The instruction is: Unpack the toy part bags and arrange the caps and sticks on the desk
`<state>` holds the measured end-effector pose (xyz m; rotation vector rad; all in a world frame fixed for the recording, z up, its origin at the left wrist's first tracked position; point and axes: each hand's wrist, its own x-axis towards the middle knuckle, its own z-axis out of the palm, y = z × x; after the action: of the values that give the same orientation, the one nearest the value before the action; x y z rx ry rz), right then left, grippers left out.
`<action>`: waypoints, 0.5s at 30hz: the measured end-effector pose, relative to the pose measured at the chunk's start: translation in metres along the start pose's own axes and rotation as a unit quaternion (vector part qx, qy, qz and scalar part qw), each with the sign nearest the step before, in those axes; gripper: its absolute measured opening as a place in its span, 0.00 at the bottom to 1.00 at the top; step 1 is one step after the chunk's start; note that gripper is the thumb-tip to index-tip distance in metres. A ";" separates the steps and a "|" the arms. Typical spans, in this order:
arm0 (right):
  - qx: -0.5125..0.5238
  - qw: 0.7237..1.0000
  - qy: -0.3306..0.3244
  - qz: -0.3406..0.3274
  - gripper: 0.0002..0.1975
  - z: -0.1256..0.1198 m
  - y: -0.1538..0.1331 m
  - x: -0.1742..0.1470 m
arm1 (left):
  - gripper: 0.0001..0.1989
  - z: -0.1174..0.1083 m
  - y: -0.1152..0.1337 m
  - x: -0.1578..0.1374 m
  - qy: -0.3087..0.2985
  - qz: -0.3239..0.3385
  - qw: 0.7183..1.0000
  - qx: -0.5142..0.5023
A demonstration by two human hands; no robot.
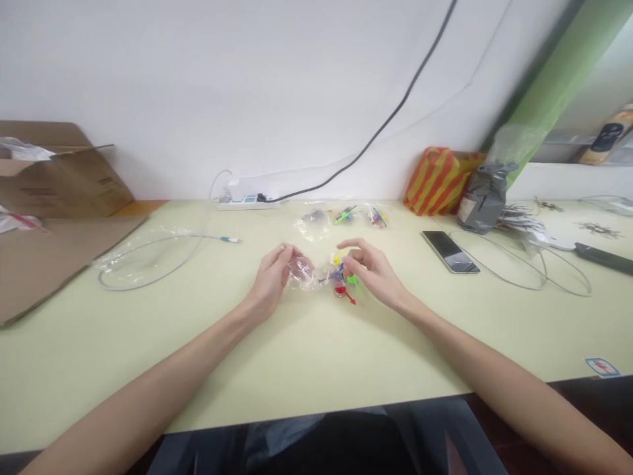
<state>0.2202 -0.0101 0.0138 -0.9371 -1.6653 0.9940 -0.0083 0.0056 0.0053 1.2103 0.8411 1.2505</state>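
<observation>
My left hand (277, 272) is closed on a crumpled clear plastic bag (305, 276), thumb and fingers pinching its edge. Just right of the bag lies a small heap of coloured plastic pieces (340, 272), yellow, blue, white, green and red. A red arrow-shaped piece (350, 297) sticks out at the front of the heap. Over its right side is my right hand (370, 269), fingers curled and apart; its fingertips are close to the blue pieces, and whether they grip one I cannot make out. Behind the hands lie several clear bags with small coloured pieces (347, 214).
A phone (450, 252) and loose cables (524, 277) lie to the right. Along the wall stand a power strip (248, 203), a striped bag (435, 181) and a grey pouch (483, 198). Cardboard (54, 251), a box (74, 178) and a white cable (148, 287) occupy the left.
</observation>
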 end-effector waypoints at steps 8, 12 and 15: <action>0.027 0.999 -0.020 0.037 0.22 -0.002 -0.003 0.002 | 0.18 -0.001 -0.003 -0.003 -0.039 0.019 0.994 0.102; 0.044 0.997 -0.032 0.051 0.17 0.001 -0.006 -0.001 | 0.18 0.003 -0.002 -0.006 -0.059 0.035 0.987 0.147; 0.045 0.997 -0.035 0.056 0.16 0.001 -0.006 -0.002 | 0.19 0.004 0.000 -0.008 -0.064 0.045 0.981 0.177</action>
<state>0.2186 -0.0149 0.0185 -0.9546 -1.6250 1.1796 -0.0055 -0.0031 0.0053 1.6118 0.9464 1.1095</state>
